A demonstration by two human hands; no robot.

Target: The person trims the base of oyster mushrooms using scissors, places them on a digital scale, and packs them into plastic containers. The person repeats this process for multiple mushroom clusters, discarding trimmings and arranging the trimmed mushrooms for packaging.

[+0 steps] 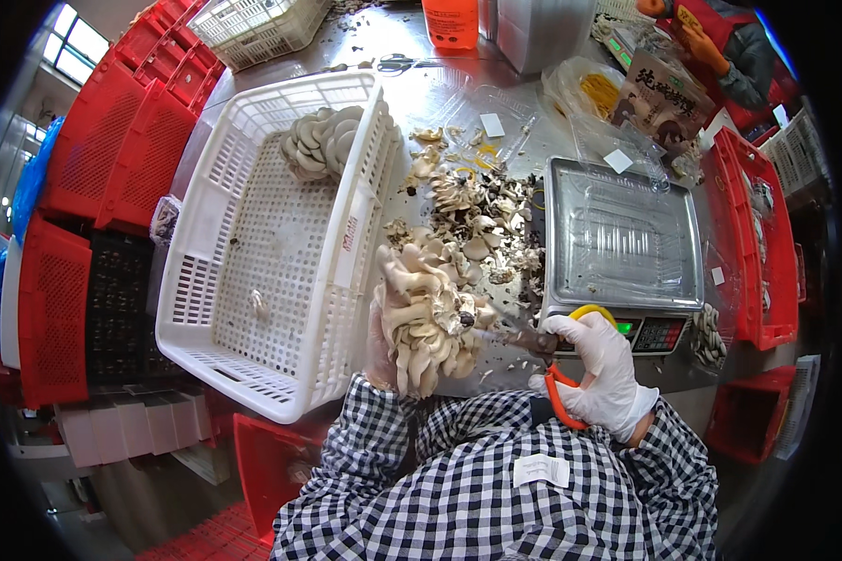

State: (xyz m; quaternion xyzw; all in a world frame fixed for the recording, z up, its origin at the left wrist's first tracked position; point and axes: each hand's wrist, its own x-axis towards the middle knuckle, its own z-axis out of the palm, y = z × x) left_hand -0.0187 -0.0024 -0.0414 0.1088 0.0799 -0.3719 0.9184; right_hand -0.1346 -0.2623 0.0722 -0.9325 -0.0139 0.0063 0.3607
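Observation:
My left hand (378, 351) is wrapped round the back of a big cluster of oyster mushrooms (426, 327), its stem base turned to the right; most of the fingers are hidden behind it. In my gloved right hand (601, 374) is a pair of scissors (559, 397) with orange and yellow handles. The dirty blades point left, close to the cluster's dark stem base. Beyond the cluster, a heap of mushroom trimmings (482, 220) with dark crumbs covers the metal table. A white perforated crate (341, 271) stands to the left, another mushroom cluster (323, 142) lying in its far corner.
A clear plastic tray (622, 234) sits on the weighing scale (557, 301) to the right. Red crates (767, 234) stand at the right, and stacked ones (94, 140) at the left. An orange container (451, 23) is at the back. Another person's gloved hand (702, 42) shows far right.

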